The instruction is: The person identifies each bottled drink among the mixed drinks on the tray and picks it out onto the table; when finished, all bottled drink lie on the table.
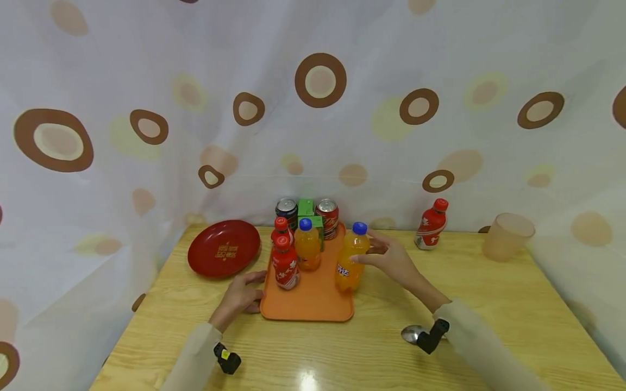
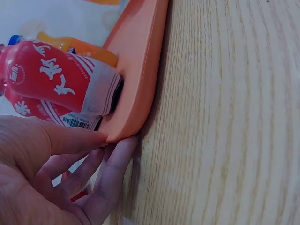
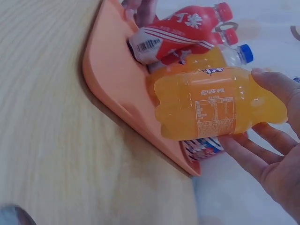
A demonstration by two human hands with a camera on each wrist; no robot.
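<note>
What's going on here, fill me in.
A person's right hand holds an orange drink bottle at the right side of an orange tray, while the left hand grips the tray's left edge. Two red bottles and another orange bottle stand on the tray; a third red bottle stands apart, farther right.

Pale cream sleeves [image 1: 481, 342]; black wrist cameras [image 1: 432, 338], left one bearing yellow patch [image 1: 225, 354].

pale backdrop [image 1: 371, 141] (brown-ringed spots [image 1: 320, 80] all over) | light wood-grain table [image 1: 371, 358] | bright glare [image 1: 308, 381] on its near part
</note>
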